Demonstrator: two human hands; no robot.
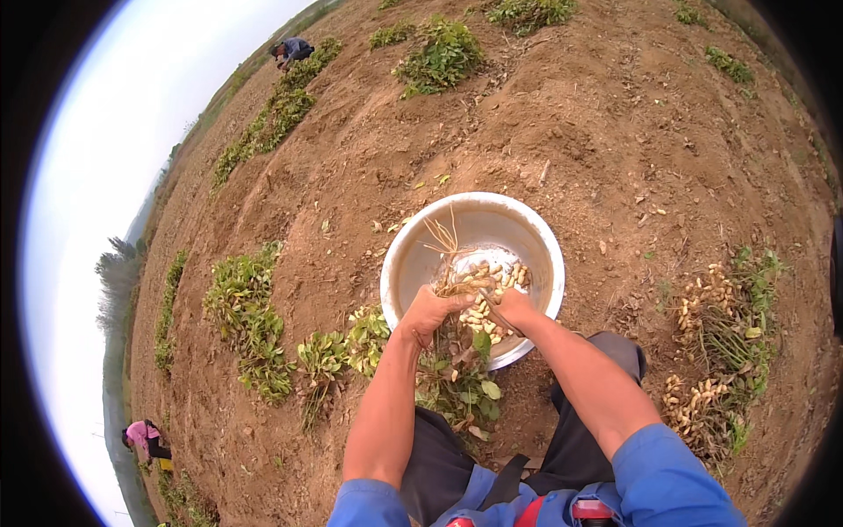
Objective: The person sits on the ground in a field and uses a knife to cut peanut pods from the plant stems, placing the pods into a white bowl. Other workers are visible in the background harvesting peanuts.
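Observation:
A wide metal basin [551, 255] stands on the soil in front of me, with loose peanuts [505, 274] in its bottom. Over its near part, my left hand [428, 312] is closed round the stems of a peanut plant [464, 395]. The plant's leaves hang toward me below my hands, and its thin pale roots point away over the basin. My right hand [516, 312] is closed at the root end of the same plant, right beside the left hand. Its fingertips are partly hidden, so any pods between them cannot be made out.
Pulled peanut plants with pods [698, 400] lie on the right. More leafy plants [250, 321] lie in a row on the left, others [439, 57] farther up the brown field. One person [292, 51] crouches at the far left, another in pink [143, 435] bends at lower left.

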